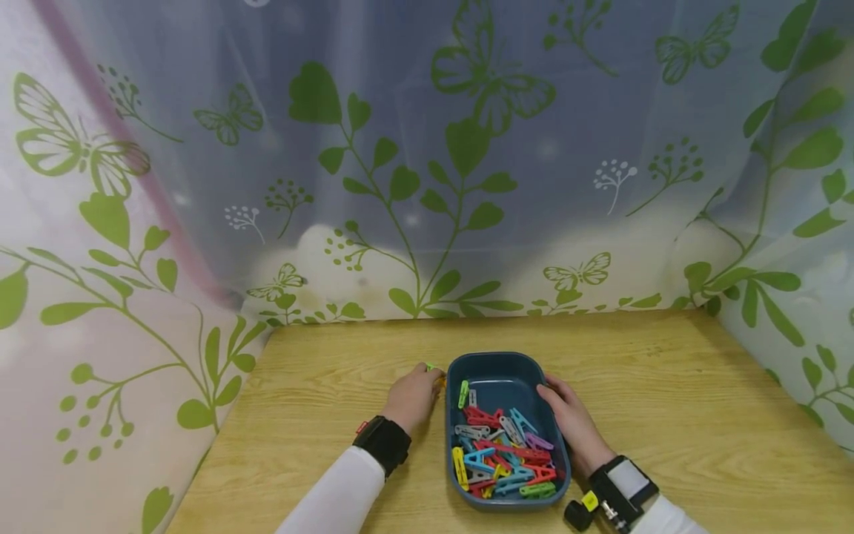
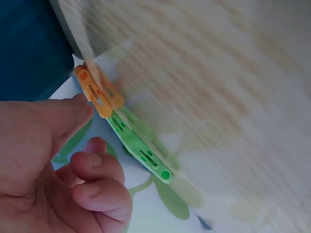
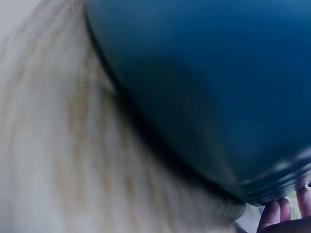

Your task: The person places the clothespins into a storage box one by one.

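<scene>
A dark blue plastic box (image 1: 507,357) stands on the table, holding a heap of coloured plastic clothespins (image 1: 510,452). My right hand (image 1: 570,419) grips its right side, the thumb at the rim; in the right wrist view, fingertips (image 3: 274,211) meet the box's outer wall (image 3: 218,87). Left of the box, my left hand (image 1: 412,397) rests beside two clothespins, one orange (image 2: 95,92) and one green (image 2: 138,145). They lie end to end in the left wrist view. The thumb is against or close to the orange one, and the other visible fingers are loosely bent.
The wood-grain table (image 1: 320,371) reaches back to a hanging curtain (image 1: 400,185) printed with leaves and butterflies. More of this printed cloth closes in the left and right sides. Both wrists carry black straps, the right one with a small device (image 1: 579,513) attached.
</scene>
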Action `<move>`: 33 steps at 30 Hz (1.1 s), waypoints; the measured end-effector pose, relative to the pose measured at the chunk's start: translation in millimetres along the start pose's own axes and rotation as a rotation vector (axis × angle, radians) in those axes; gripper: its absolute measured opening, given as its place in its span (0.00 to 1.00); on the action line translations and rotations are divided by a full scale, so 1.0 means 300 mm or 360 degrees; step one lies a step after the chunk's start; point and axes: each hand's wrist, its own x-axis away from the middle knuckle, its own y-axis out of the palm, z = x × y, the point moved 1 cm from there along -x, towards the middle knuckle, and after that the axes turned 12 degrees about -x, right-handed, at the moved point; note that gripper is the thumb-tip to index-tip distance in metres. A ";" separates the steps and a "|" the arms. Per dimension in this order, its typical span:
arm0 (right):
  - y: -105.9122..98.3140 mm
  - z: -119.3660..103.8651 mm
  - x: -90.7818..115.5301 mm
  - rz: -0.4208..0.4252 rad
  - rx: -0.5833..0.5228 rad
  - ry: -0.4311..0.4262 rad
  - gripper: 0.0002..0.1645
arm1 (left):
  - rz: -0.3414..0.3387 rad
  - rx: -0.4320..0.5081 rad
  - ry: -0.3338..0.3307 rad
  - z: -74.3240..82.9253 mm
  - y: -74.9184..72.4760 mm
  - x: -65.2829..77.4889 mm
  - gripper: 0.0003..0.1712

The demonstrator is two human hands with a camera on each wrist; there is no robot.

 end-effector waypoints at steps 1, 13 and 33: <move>-0.001 0.001 0.000 -0.0001 0.0000 0.0001 0.41 | 0.0001 0.0001 0.0001 0.000 -0.001 0.001 0.12; -0.004 0.003 0.001 -0.0020 -0.0009 0.0008 0.42 | -0.0029 -0.0024 -0.0022 0.004 0.002 0.009 0.09; -0.002 0.001 0.006 -0.0009 -0.0030 -0.0004 0.41 | 0.0066 -0.0106 -0.0055 -0.014 -0.049 0.020 0.07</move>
